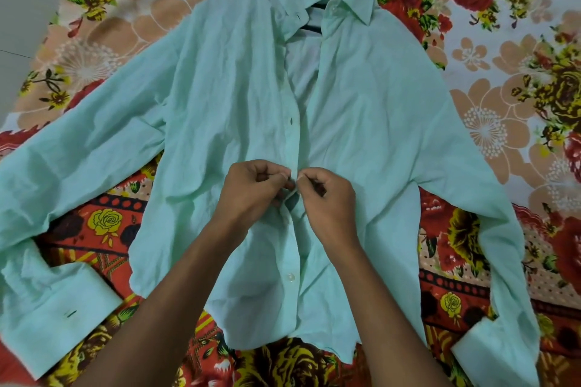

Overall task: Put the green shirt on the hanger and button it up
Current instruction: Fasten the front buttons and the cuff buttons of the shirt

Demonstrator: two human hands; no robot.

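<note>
A pale green long-sleeved shirt (226,97) lies face up on a flowered bedsheet, sleeves spread to both sides. A black hanger (317,5) sits inside its collar, only the hook and a bit of the neck showing. The upper front stands open; a white button (290,276) lower on the placket is fastened. My left hand (254,192) pinches the left placket edge at mid-chest. My right hand (327,195) pinches the right edge against it, fingertips of both hands meeting. The button between them is hidden by my fingers.
The flowered bedsheet (503,104) in red, orange and yellow covers the whole surface. A grey floor or wall strip (25,9) shows at the far left. Folded cuffs lie at the lower left (56,314) and lower right (481,342).
</note>
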